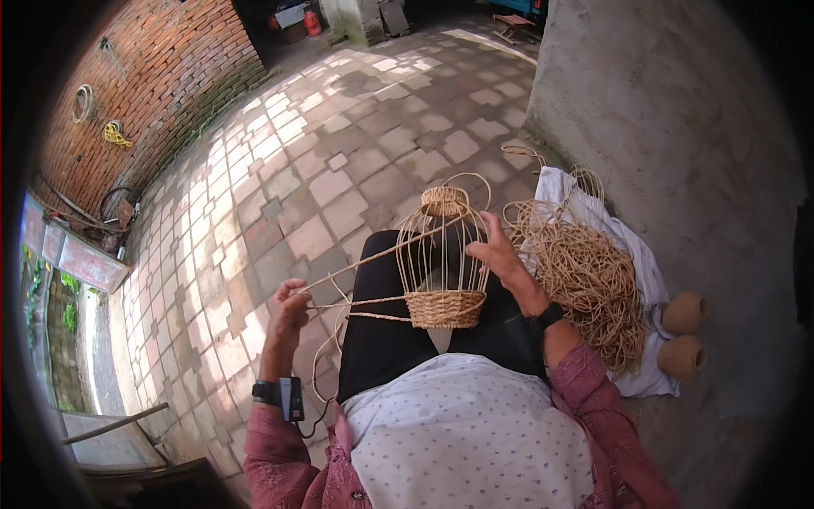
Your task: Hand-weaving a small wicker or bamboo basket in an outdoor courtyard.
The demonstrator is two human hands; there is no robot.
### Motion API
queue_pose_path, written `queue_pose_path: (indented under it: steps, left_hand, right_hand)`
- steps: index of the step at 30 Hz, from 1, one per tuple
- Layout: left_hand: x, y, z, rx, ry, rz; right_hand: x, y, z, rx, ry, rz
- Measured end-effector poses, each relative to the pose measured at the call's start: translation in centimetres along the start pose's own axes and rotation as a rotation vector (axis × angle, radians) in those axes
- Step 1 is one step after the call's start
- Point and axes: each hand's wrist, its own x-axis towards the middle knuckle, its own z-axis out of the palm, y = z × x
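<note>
A partly woven basket [446,309] of tan twisted cord stands over my lap. Its lower band is tightly woven, thin upright ribs rise from it, and a narrow woven collar [444,201] tops them. My right hand [498,252] grips the ribs at the upper right, its thumb toward the frame. Out to the left, my left hand [291,307] is closed around strands of cord [360,303]. One strand slants up to the basket's shoulder, and others run nearly level to the woven band. A loose length hangs below my left hand. The fingertips' exact hold is too small to make out.
At my right, a large tangled heap of cord [589,284] lies on a white cloth [632,237]. Two tan rounded pots [683,314] stand beside it, near a grey wall [661,127]. Paving stones [331,187] stretch ahead; a brick wall [170,68] rises at the left.
</note>
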Motion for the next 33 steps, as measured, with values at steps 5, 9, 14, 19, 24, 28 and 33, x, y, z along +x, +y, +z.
queue_pose_path:
  steps: [5,9,14,19,24,28,33]
  left_hand:
    - [3.9,0.8,-11.1,-0.199,0.098,0.048]
    - [4.0,4.7,1.0,0.866,0.136,0.368]
    - [3.8,4.9,13.6,0.93,-0.177,0.914]
    - [5.5,4.1,18.7,1.139,-0.238,1.018]
    - [3.3,3.4,14.6,1.064,-0.475,1.014]
    - [5.0,2.0,-2.7,0.911,-0.105,0.481]
    - [-0.5,-1.6,-32.1,1.158,0.702,0.589]
  right_hand:
    - [-0.6,-1.9,0.8,-0.081,-0.052,-0.051]
    - [-0.6,-1.3,-0.1,-0.115,0.022,-0.037]
    - [-0.7,-1.0,0.0,-0.147,0.005,-0.067]
    - [-0.8,-1.0,0.4,-0.126,-0.007,-0.046]
    - [-0.8,0.0,-0.3,0.007,0.023,-0.006]
    - [-1.5,-2.0,-1.0,0.12,-0.023,0.128]
    - [-0.2,-0.3,0.1,-0.016,-0.021,-0.057]
